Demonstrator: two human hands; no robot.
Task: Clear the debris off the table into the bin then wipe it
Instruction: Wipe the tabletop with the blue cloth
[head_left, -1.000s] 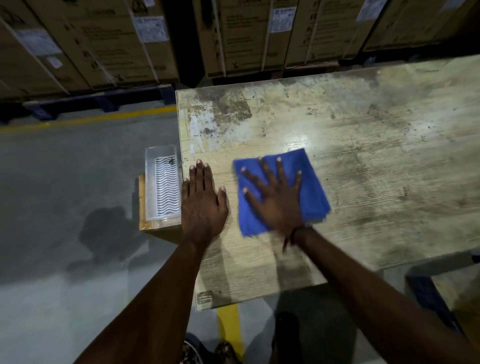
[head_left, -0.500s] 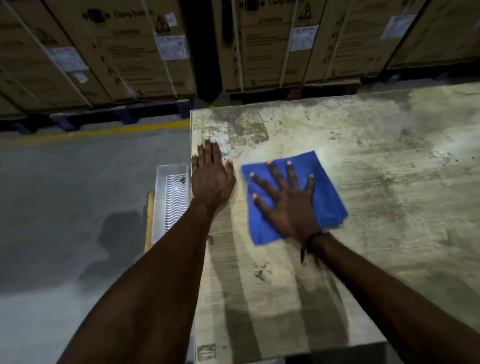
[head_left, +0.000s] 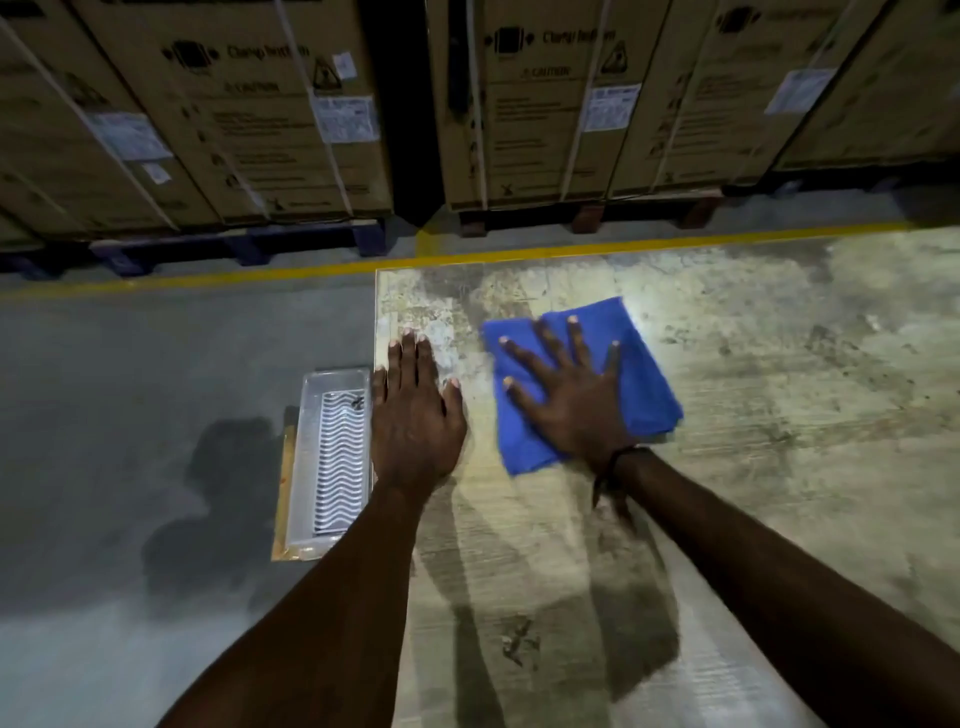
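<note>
At centre frame the right hand (head_left: 569, 395) presses its spread fingers flat on the blue cloth (head_left: 636, 374), probably soft, light and prone to bunching, best driven under a flat palm, while the left hand (head_left: 415, 410) rests flat and empty on the table (head_left: 779, 415) edge.

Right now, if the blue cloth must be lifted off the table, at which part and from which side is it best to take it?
Probably its far right corner. The blue cloth lies flat and folded on the table under the spread right hand; that corner is uncovered. Come from above and pinch it, since a flat cloth offers no raised edge.
</note>
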